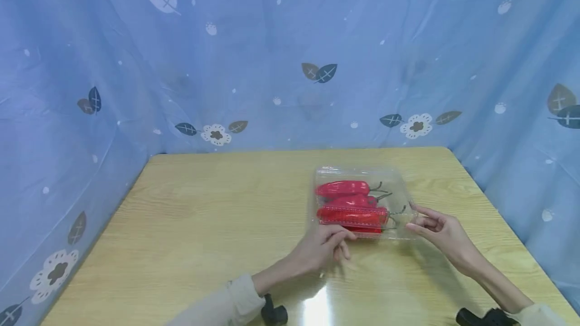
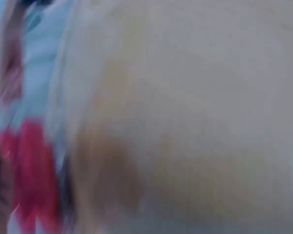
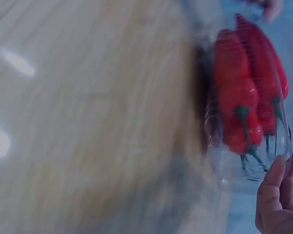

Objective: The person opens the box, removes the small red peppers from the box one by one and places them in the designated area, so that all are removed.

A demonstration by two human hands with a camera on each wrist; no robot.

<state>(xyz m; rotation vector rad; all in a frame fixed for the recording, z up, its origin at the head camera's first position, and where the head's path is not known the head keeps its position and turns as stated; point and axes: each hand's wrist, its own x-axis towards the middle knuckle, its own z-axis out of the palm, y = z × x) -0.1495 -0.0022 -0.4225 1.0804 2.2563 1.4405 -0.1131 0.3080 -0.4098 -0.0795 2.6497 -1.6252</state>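
Observation:
A clear plastic box (image 1: 399, 180) holds several red chili peppers (image 1: 346, 188) with green stems, lying sideways. At its right edge, my right hand (image 1: 441, 235) pinches the thin plastic between thumb and fingers; the right wrist view shows these fingers (image 3: 273, 187) on the rim beside the stems. My left hand (image 1: 319, 248) is at the front left of the box, its fingers bent and partly overlapping the front edge. Whether they grip the plastic cannot be made out. The left wrist view is blurred, with the peppers (image 2: 34, 175) at its left side.
The box is over the right half of a light wooden table (image 1: 204, 205). Blue patterned curtain (image 1: 272, 39) hangs behind the table and along both sides. A black wrist device (image 1: 274, 312) is on the left arm, another (image 1: 485, 317) on the right.

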